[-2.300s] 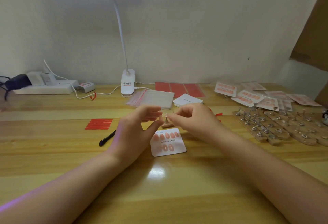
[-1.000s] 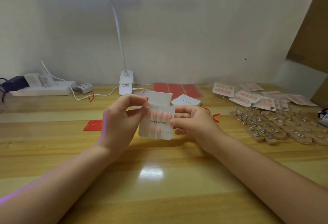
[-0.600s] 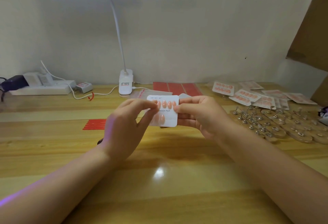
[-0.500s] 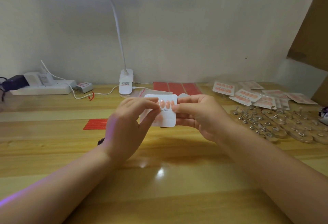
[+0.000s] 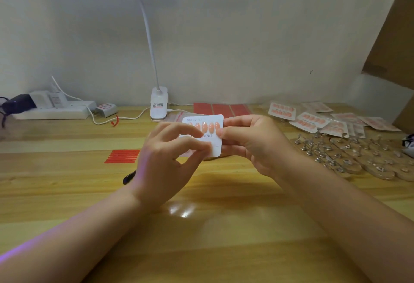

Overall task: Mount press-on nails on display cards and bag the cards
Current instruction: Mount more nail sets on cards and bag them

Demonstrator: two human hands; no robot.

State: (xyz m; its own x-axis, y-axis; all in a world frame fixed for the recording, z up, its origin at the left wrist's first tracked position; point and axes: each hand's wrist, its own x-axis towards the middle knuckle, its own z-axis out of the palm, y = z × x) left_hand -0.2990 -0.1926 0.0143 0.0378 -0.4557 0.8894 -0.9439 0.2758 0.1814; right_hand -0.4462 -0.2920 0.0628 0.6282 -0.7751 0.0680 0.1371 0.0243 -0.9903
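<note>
The person is holding a white display card upright above the wooden worktop, facing the camera, with both hands. The right hand is pinching the card's right edge, thumb on the front and curled fingers behind. The left hand is gripping the lower left part, its fingers bent across the card's face and covering the bottom row. A row of peach press-on nails is showing along the top, above printed wording.

About two seconds ago the card was lying flat on the worktop while both hands were working on a small piece above it; now the card is lifted clear of the surface. Since a second ago it has been raised further and brought upright, and over the last half second it has barely shifted.

A black pen is lying on the worktop beside the left wrist, with red adhesive strips to its left. Finished bagged cards are spread at the far right, near wooden nail stands. A white clip lamp is standing at the back edge, beside a power strip.
</note>
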